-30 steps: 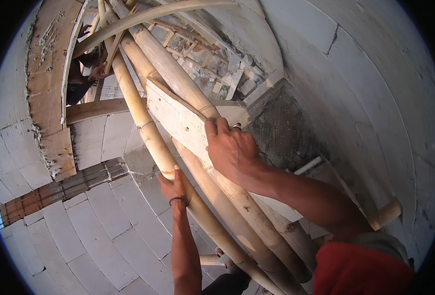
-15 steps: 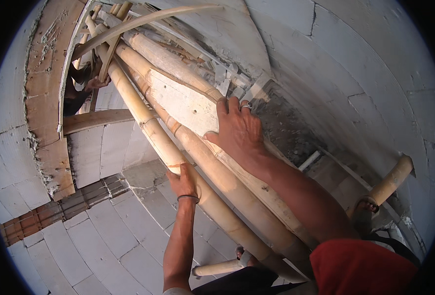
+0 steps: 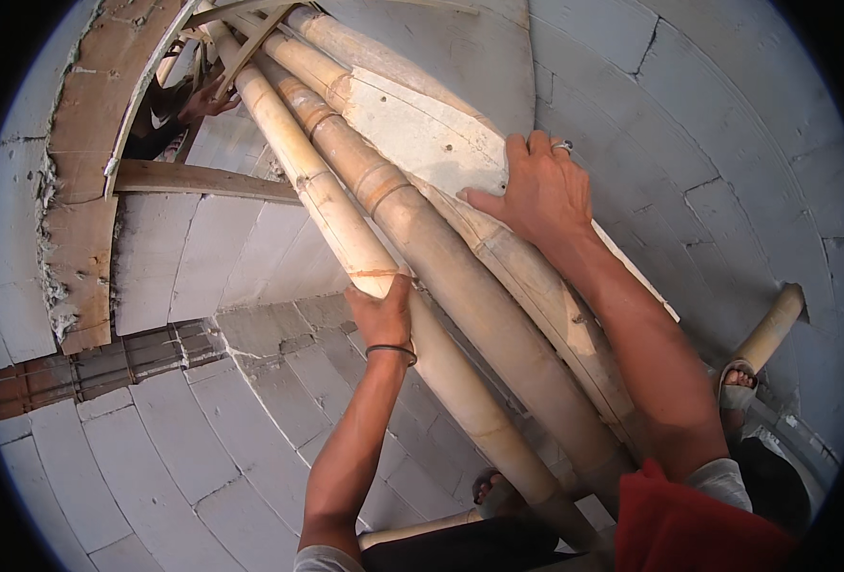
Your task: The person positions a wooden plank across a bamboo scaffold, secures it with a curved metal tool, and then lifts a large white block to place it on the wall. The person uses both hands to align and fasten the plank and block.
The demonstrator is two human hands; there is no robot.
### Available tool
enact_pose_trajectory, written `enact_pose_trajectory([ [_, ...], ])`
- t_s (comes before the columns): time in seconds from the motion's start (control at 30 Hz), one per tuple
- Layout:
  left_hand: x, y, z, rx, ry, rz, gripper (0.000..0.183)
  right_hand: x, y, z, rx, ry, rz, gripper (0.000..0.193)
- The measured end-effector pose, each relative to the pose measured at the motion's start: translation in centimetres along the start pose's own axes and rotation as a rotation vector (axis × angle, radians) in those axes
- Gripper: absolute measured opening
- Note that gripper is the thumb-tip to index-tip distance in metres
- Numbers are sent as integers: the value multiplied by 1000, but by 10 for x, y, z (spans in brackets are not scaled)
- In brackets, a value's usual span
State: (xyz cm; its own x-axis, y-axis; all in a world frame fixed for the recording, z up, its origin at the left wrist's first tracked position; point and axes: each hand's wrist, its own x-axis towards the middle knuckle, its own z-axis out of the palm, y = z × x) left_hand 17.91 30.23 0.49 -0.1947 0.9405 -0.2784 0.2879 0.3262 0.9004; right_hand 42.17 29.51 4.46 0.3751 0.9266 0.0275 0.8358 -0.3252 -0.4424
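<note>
My left hand [image 3: 379, 313], at the centre of the frame, is curled tight around a pale yellow, round bamboo pole [image 3: 346, 234] that slants from upper left to lower centre. My right hand [image 3: 543, 191], right of centre, grasps a flat, whitish wooden board [image 3: 427, 129], thumb on its face and fingers over the far edge. Between my hands runs a thicker, brownish round bamboo pole [image 3: 455, 257], slanting the same way. In the grey block wall [image 3: 203, 448], at left, a reddish-brown recessed channel [image 3: 21, 386] holds thin, dark metal bars [image 3: 77, 377]. At upper left, another person's hand [image 3: 203, 102] shows above a curved brown wooden plank [image 3: 203, 179].
</note>
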Motion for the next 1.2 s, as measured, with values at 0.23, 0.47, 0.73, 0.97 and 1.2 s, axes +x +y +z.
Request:
enact_pose_trajectory([
  [0.23, 7, 5, -7, -121, -178, -113, 45, -2, 5, 16, -117, 177, -56, 66],
  [0.47, 20, -16, -14, -192, -231, -98, 36, -2, 6, 16, -90, 155, -41, 71],
  [0.73, 29, -13, -18, -87, -223, -118, 45, -2, 5, 14, -71, 131, -7, 71],
  [0.97, 47, 4, -19, -94, -260, -247, 55, -2, 11, 22, -42, 170, -31, 68],
  [1.2, 64, 8, -19, -57, -246, -281, 62, -3, 17, 25, 25, 215, -25, 66],
])
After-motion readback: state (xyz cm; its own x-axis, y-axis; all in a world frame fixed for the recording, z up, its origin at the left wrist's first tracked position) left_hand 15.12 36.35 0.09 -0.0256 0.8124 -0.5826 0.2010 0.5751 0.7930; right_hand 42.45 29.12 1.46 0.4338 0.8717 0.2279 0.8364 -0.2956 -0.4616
